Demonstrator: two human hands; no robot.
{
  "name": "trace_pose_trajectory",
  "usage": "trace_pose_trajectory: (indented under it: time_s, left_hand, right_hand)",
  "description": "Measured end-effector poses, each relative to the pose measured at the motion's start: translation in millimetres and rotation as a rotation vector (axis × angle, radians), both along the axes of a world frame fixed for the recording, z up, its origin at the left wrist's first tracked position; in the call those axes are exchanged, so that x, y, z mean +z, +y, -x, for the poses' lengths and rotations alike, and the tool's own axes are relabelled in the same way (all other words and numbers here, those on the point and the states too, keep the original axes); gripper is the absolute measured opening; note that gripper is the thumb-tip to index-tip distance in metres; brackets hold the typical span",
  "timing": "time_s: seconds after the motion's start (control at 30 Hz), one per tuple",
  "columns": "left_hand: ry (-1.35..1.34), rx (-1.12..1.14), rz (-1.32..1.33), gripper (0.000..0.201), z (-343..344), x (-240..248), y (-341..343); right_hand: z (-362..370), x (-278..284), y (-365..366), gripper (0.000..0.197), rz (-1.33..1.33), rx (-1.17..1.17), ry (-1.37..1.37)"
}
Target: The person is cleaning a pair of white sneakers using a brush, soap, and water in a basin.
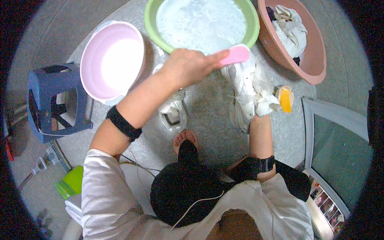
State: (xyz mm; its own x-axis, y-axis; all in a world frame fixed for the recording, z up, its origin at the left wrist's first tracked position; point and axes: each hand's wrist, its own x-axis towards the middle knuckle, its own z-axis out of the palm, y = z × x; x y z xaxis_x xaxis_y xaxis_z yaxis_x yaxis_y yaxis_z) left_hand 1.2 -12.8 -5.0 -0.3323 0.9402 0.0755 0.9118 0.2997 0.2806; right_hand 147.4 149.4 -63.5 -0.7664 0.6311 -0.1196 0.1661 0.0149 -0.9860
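Our lap: we sit low, dark trousers nearest, one bare foot [185, 138] on the wet grey floor [212, 136].
Right hand [262, 105]: it is mostly hidden inside or behind the white shoe [246, 90], so we cannot tell how its fingers lie; it seems to prop the shoe from within.
Left hand [185, 66]: our fingers are curled tight around the pink brush [236, 55], thumb along the handle, bristle end on the shoe's far part.
Shoe now: it is held up in the middle right of the scene, just near the green basin [154, 24], toe away from us, laces loose, the fabric white and wet-looking.
Doing it well: we judge short firm strokes work best, with the brush flat on the fabric and the right hand bracing from behind so the shoe does not twist; dipping in the suds as needed.
Second shoe [173, 112]: it lies on the floor under our left forearm, opening up.
Yellow roll [285, 99]: just right of the held shoe.
Left side: blue stool [56, 102], then a pale pink basin [112, 60].
Far: the green basin holds foamy water; right of it a brown basin [312, 60] holds crumpled cloth [290, 28].
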Motion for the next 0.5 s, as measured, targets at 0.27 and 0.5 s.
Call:
trace_pose_trajectory:
  time_s: [0.27, 0.5]
  left_hand:
    - [-0.036, -0.132, -0.178, 0.034, -6, -4, -4]
    - [-0.421, 0.415, -0.189, 0.038, 13, 4, -17]
  right_hand:
    - [7, 2, 1, 0.040, -0.071, -0.009, 0.017]
    - [31, 15, 14, 0.041, -0.270, 0.022, 0.046]
